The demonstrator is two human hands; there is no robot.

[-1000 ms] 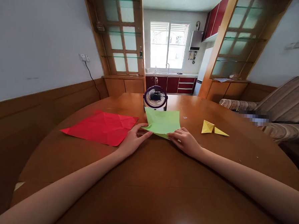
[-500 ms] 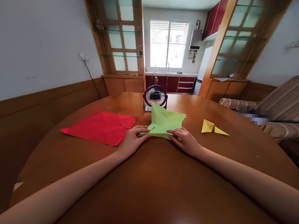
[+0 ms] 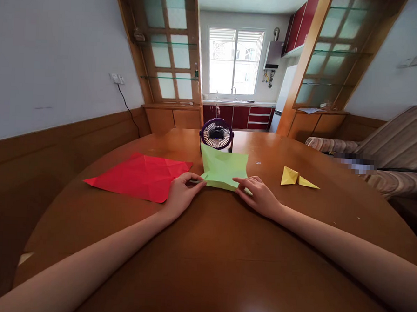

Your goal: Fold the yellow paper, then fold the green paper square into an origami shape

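A creased light green sheet of paper (image 3: 225, 168) lies at the middle of the table, its back left corner raised in a point. My left hand (image 3: 183, 191) pinches the paper's near left corner between thumb and fingers. At the near right side, my right hand (image 3: 261, 196) has its index finger on top of the sheet and its thumb at the near edge, closed on it. The parts of the paper under my fingertips are hidden.
A red creased sheet (image 3: 137, 176) lies to the left, close by my left hand. On the right sits a folded yellow paper piece (image 3: 290, 176). A small purple fan (image 3: 216, 133) stands right behind the green paper on the wooden table (image 3: 204, 244).
The green paper has shifted left and its right side has come round, now lying flatter and squarer. My left hand has moved slightly left with its corner; my right hand is almost unmoved.
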